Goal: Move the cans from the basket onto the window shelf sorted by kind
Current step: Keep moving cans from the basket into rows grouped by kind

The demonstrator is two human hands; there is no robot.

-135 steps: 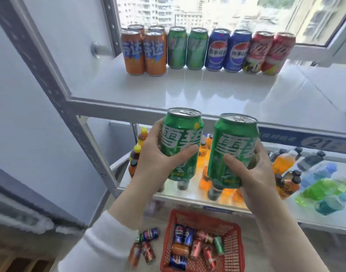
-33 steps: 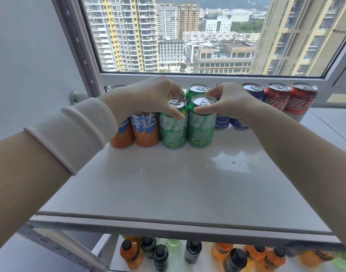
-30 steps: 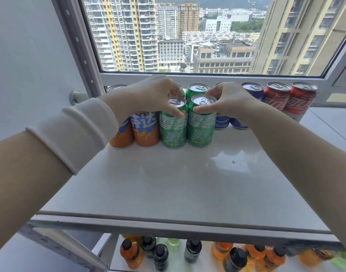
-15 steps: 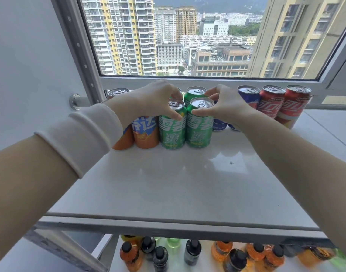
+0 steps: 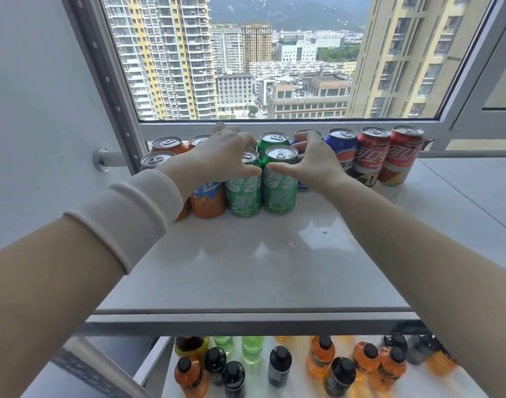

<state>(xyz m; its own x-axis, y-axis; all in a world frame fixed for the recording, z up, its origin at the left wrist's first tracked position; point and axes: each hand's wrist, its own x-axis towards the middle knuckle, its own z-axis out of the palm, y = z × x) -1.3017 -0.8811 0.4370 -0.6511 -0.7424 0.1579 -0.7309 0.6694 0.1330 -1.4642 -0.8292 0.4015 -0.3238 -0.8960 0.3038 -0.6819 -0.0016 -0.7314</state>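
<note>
Front-left green can (image 5: 243, 193) and front-right green can (image 5: 279, 188) stand upright on the window shelf (image 5: 246, 259), touching each other. They sit right in front of the rear green can (image 5: 274, 139). Any second rear green can is hidden behind the left hand.

Change: half a second ago both hands were curled over the can tops with fingertips on the rims. Now the left hand (image 5: 223, 159) and right hand (image 5: 317, 165) have opened out, fingers splayed and palms off the lids. Each thumb lies across the upper face of its can; I can't tell if they touch or just hover. The hands are apart, one per can, and neither is clamped on anything.

My read: this is the release, and placement of this pair is done. Green now looks like a block two cans deep. It sits between the orange cans (image 5: 207, 202) on the left and the blue cans (image 5: 342, 147) on the right, with the red cans (image 5: 386, 156) beyond. The sort by kind holds. The front-left green can sits hard against the neighbouring orange can, so it's tight.

The basket isn't in view now. It held several more cans 4.5 s ago, so expect more trips.

Risk: a thumb dragging on withdrawal could rock a can, so lift clear first.

The bottles (image 5: 280, 366) on the lower shelf aren't part of the job.
</note>
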